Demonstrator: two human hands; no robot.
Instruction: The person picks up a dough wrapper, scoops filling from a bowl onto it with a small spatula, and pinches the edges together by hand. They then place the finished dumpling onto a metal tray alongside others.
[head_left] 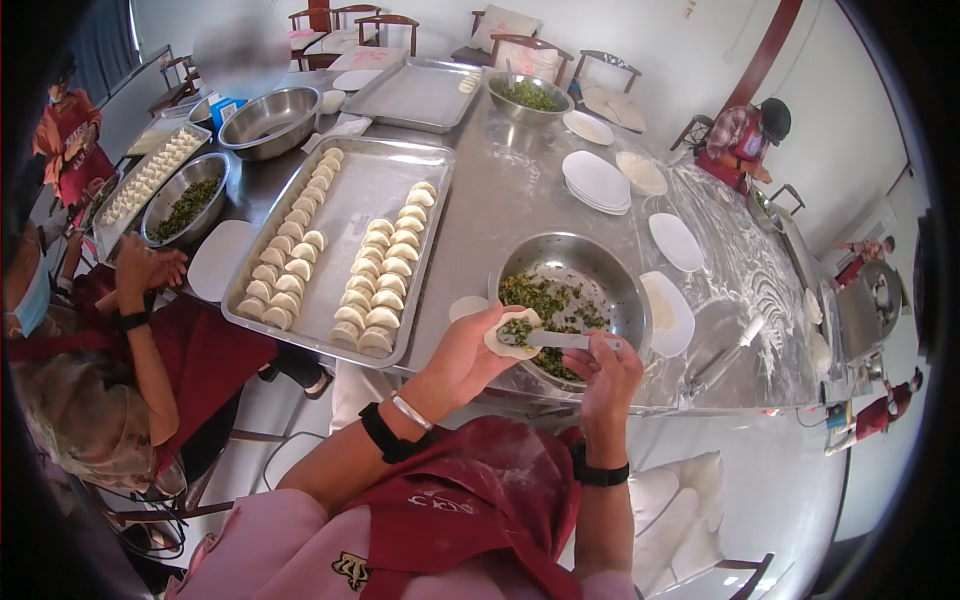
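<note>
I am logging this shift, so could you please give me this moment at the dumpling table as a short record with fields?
left hand: left hand cups a round wrapper with green filling on it
right hand: right hand holds a flat spatula, its tip at the wrapper
bowl: steel bowl of chopped green filling, just behind both hands
tray: metal tray with two rows of folded dumplings
nearby: a seated person on the left, hands together
</note>
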